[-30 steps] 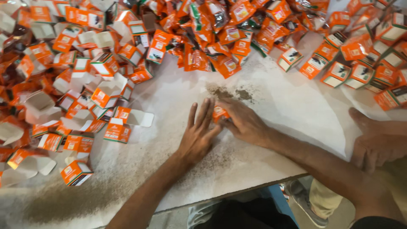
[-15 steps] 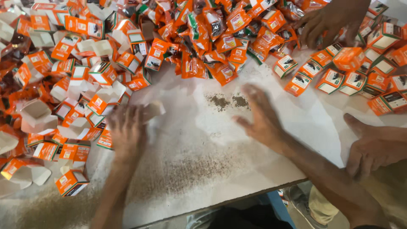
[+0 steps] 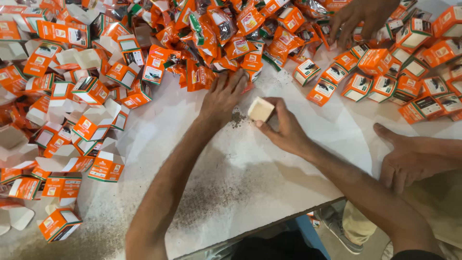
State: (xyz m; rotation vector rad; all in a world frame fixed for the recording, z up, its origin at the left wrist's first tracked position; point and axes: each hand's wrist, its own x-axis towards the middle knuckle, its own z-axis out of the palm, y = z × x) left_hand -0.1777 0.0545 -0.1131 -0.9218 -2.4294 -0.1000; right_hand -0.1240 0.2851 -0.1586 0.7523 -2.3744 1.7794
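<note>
Both hands had drawn together at the table's centre since half a second earlier. Right hand [image 3: 284,127] pinched a small carton [image 3: 261,109], pale, near-cubic, its blank underside up, corner aimed toward 10 o'clock; no long axis could be told. Left hand [image 3: 224,96] lay open, fingers spread on orange sachets [image 3: 250,62] at 12 o'clock. Orange cartons [image 3: 91,125] crowded 9 o'clock.

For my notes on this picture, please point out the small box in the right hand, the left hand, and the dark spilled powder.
small box [image 3: 260,109], head view, on its pale top face.
left hand [image 3: 222,98], head view, on its back.
dark spilled powder [image 3: 237,117], head view, on the patch between the hands.
</note>
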